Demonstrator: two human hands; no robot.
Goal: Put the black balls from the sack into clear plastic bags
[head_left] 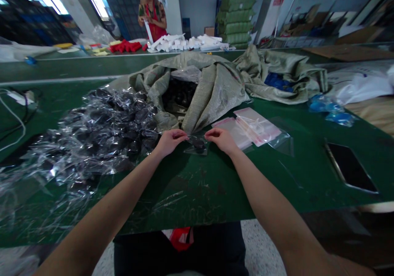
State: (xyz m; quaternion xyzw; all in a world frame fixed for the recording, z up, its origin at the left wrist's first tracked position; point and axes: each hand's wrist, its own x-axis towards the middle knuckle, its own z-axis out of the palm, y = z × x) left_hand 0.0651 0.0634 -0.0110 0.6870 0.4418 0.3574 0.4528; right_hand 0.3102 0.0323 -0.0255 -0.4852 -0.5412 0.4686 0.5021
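Note:
Between my hands is a small clear plastic bag [197,145] with a dark object inside it. My left hand [171,140] pinches the bag's upper left corner. At its upper right side my right hand [222,139] has thumb and fingertips closed on the edge. Left of my hands lies a large heap of clear bags with dark rounded pieces [113,122]. Just beyond them a woven sack [212,89] gapes, with loose black pieces [184,96] inside. Flat clear bags [255,126] with pinkish strips are stacked to the right of my right hand.
A phone [351,167] lies at the right. Behind it are bagged blue pieces [332,110] and a second sack [286,73] holding blue pieces. A cable [20,122] runs along the left edge. Across the green table [197,194], a person [152,15] stands behind white pieces [191,43].

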